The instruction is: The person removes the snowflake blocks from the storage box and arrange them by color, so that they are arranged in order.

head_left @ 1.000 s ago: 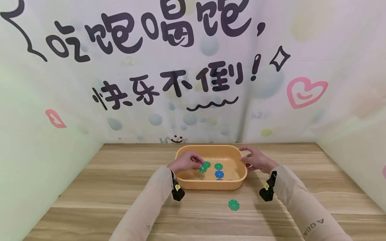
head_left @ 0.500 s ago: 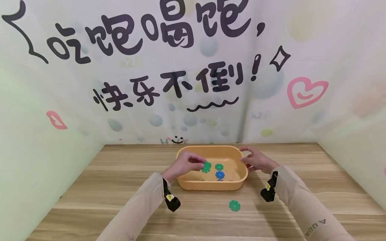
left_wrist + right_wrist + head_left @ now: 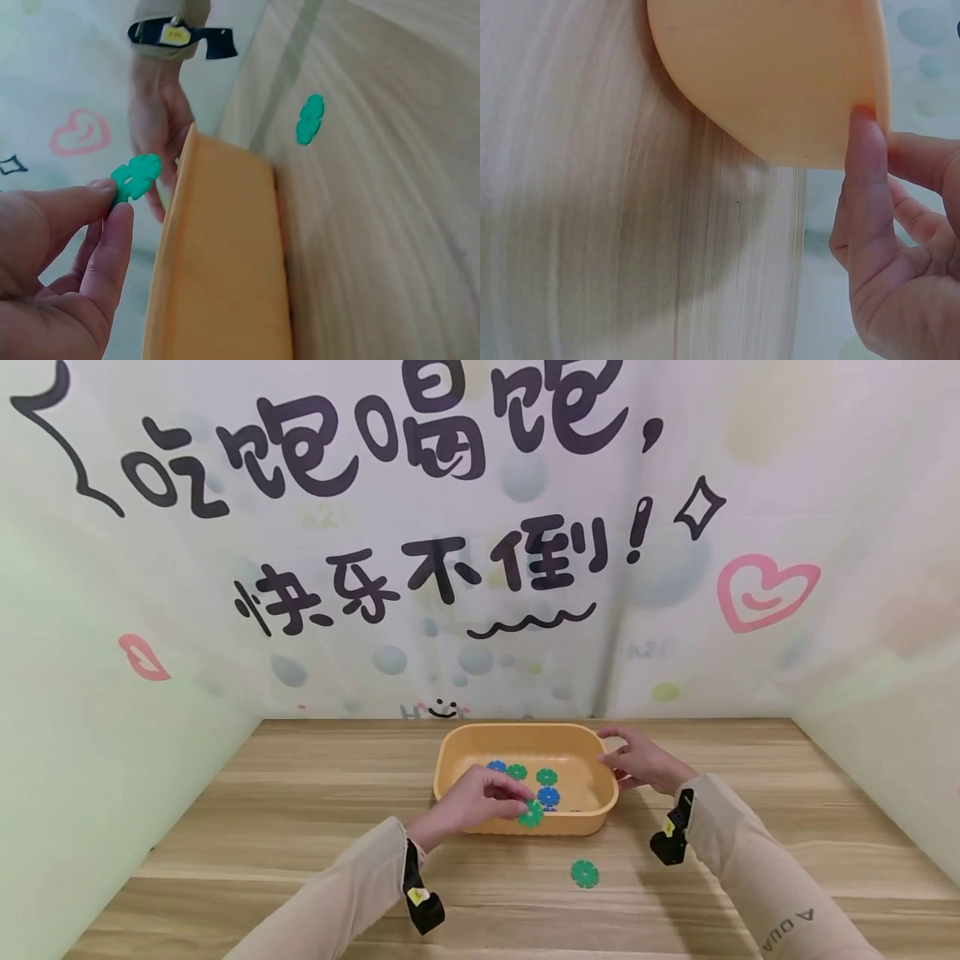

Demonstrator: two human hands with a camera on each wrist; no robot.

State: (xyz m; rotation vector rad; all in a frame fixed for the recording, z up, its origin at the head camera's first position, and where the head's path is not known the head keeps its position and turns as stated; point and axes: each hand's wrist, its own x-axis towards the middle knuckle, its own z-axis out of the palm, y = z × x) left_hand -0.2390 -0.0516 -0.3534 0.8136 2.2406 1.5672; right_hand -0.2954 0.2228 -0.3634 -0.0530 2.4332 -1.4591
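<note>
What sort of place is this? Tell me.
Probably a staged tabletop recording booth: a wood-grain table, a printed backdrop behind it, and black wrist cameras on the person.

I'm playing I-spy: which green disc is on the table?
The green, round, notched plastic disc lying in front of the orange, rounded plastic tub. The left hand pinches another green disc; two more lie inside the tub.

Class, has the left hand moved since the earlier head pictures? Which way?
Yes: the left hand has moved down the view, nearer the loose green disc lying on the table.
</note>
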